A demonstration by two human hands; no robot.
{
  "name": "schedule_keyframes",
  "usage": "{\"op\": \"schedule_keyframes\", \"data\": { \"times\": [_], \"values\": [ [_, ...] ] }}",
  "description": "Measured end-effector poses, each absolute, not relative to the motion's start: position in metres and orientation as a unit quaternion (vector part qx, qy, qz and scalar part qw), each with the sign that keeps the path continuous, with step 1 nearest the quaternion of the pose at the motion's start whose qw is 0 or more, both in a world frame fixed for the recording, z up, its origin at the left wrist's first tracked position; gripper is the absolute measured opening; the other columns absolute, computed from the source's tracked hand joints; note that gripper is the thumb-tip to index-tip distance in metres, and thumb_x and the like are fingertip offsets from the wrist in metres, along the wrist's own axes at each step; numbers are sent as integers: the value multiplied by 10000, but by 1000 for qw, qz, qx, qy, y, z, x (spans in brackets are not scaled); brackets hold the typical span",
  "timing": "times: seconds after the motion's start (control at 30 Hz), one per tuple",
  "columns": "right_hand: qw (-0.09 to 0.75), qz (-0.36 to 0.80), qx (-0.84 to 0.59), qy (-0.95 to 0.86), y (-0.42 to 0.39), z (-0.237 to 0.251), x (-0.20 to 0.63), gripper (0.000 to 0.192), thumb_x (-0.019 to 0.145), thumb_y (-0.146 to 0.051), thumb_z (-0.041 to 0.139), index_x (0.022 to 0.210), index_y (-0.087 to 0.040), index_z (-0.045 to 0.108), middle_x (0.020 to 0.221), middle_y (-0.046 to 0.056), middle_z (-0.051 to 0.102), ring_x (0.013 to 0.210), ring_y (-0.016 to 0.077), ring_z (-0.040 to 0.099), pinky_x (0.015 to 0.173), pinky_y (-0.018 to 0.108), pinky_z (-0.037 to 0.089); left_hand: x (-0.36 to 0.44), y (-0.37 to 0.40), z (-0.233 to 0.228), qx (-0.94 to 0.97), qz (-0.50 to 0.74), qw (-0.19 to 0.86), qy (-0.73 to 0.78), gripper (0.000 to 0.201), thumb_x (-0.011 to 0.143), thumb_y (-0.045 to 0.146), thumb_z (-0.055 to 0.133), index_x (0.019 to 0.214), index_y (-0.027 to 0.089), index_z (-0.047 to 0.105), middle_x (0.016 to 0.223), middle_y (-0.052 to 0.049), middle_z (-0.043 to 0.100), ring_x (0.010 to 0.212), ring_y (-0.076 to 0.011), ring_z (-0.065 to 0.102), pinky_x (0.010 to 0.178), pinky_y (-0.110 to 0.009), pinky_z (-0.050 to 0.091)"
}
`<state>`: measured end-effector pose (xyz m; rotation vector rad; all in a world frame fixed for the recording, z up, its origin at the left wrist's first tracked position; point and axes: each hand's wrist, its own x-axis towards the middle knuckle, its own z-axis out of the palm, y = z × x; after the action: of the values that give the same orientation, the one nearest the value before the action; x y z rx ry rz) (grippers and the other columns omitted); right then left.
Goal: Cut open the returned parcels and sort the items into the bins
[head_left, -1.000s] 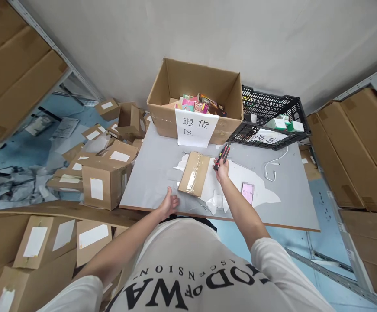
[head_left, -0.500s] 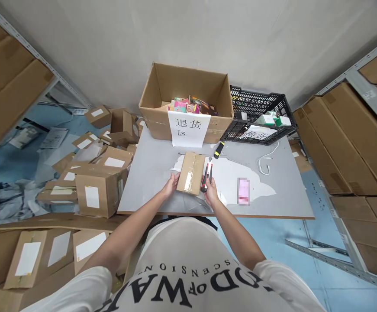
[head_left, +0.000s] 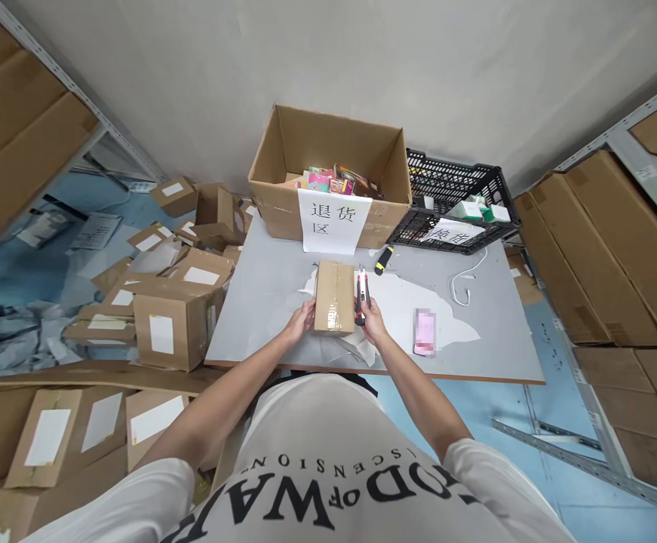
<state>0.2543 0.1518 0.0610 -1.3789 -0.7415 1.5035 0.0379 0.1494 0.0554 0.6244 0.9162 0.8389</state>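
A small taped cardboard box [head_left: 335, 298] is in front of me on the table, with clear tape along its top. My left hand [head_left: 301, 322] grips the left side of this box near its front corner, fingers partly hidden by the box. Beside the box's right edge, my right hand [head_left: 373, 323] is closed around a red and black utility knife [head_left: 363, 296], its tip pointing away from me. Under the box lies torn white sheeting [head_left: 407, 298].
A large open carton [head_left: 274, 211] with colourful packages and a black crate [head_left: 446, 177] with small boxes stand at the back. A black-yellow tool [head_left: 383, 260], a white cable [head_left: 461, 290] and a phone [head_left: 424, 332] lie rightward. Cartons [head_left: 170, 324] crowd the left.
The small box has turned slightly and now sits straighter before me. My right hand and the utility knife have shifted a little with it, and the sheeting at the front edge is rumpled differently.
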Motion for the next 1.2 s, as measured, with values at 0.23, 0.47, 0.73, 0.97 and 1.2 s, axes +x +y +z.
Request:
{"op": "schedule_keyframes", "data": {
  "times": [0.23,0.47,0.73,0.97,1.2],
  "values": [
    [416,688,-476,-357,210,85,280,307,731,-392,677,964,-227,565,960,31,701,871,141,659,764,259,513,57,102,57,308,426,757,390,819,792,632,504,1458,267,197,1548,-47,67,1419,-249,14,1136,-455,61],
    [294,748,-441,-398,262,89,282,255,739,-275,685,973,-193,624,902,60,727,815,188,684,708,297,541,82,80,51,364,425,747,358,1065,716,529,667,1473,227,-19,1533,-35,-103,1407,-235,-84,1146,-402,-21],
    [195,753,-462,-425,292,79,274,212,776,-265,661,973,-190,638,864,66,732,792,201,682,692,312,536,103,79,48,396,360,748,393,916,771,493,608,1475,175,116,1548,-41,-3,1402,-218,-121,1138,-380,-96],
    [228,733,-474,-431,288,73,268,149,790,-244,645,927,-187,630,803,55,725,768,198,670,707,334,525,100,85,50,336,358,781,386,821,779,384,615,1463,211,196,1528,-13,187,1402,-174,-106,1137,-364,-112],
    [382,633,-500,-450,279,83,290,283,727,-361,687,935,-202,582,877,31,707,867,179,654,734,283,509,72,97,67,459,265,719,448,722,648,435,726,1300,207,518,1414,-59,429,1369,-355,243,1140,-504,66]
  ]
}}
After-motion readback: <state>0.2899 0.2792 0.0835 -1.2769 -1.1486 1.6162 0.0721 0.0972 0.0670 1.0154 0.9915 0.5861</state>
